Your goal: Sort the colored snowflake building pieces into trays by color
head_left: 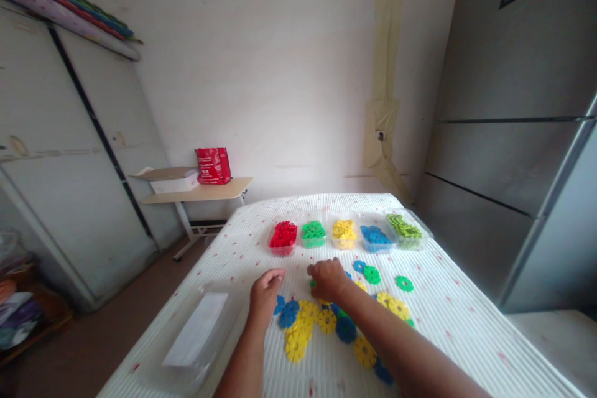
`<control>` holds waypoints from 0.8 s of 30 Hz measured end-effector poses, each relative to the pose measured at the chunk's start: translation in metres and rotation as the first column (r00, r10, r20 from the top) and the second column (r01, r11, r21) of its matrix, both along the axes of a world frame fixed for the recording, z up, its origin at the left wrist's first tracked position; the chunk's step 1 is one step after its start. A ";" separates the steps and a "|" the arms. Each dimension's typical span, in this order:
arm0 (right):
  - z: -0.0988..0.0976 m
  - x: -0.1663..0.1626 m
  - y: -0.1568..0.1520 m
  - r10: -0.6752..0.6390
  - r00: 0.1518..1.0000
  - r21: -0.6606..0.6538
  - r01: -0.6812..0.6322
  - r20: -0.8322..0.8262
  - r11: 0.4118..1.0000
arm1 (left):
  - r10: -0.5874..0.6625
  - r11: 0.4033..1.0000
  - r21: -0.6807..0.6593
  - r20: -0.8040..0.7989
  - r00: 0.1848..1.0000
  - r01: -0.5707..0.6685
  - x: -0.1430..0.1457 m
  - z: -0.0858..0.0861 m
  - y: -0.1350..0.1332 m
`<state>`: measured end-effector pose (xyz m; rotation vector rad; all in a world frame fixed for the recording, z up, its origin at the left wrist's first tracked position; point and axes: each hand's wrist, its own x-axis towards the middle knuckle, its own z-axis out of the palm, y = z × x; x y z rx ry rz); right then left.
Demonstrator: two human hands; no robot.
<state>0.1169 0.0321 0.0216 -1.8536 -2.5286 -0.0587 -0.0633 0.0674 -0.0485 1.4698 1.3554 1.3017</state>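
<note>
My left hand (267, 289) hovers over the tablecloth left of the loose pieces, fingers bent in and held together, with no piece showing in it. My right hand (330, 278) reaches over the pile, its fingers curled downward; what they grip is hidden. A green piece peeks out below those fingers. Loose flower-shaped plastic discs lie around: yellow discs (296, 345), a blue disc (289, 314) near my left hand, and a green disc (372, 274) to the right. Behind them stand clear tubs of red pieces (283, 234), green pieces (314, 233), yellow pieces (344, 229) and blue pieces (375, 236).
A fifth tub with light green pieces (403, 226) stands at the right end of the row. On the left of the table lies a clear plastic lid (161, 379) with a white paper (198, 328). A refrigerator (504, 137) rises on the right; a side table (219, 191) holds a red bag (213, 166).
</note>
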 end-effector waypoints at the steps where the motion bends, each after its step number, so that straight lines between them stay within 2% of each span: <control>1: 0.000 0.000 0.000 0.002 1.000 0.013 -0.002 -0.008 1.000 | 0.000 1.000 0.000 0.000 1.000 0.000 0.000 0.000 0.000; 5: 0.010 -0.001 -0.001 0.003 0.999 0.097 0.002 -0.051 0.995 | 0.005 1.000 0.004 0.003 1.000 -0.005 0.000 -0.003 0.001; 9: 0.041 -0.001 0.005 -0.025 0.994 0.213 0.048 -0.111 0.976 | 0.008 1.000 0.015 0.012 1.000 -0.008 0.001 -0.005 0.002; 14: 0.074 0.005 0.034 -0.087 0.975 0.343 0.154 -0.204 0.927 | 0.008 1.000 0.022 0.008 1.000 -0.008 0.001 -0.003 0.001; 19: 0.072 0.017 0.057 -0.116 0.961 0.344 0.200 -0.251 0.917 | 0.032 0.999 0.026 -0.001 0.999 -0.032 0.002 0.002 -0.002; 24: 0.054 0.038 0.041 -0.064 0.960 0.350 0.161 -0.273 0.923 | 0.032 0.999 0.028 0.000 0.999 -0.032 0.003 0.003 -0.004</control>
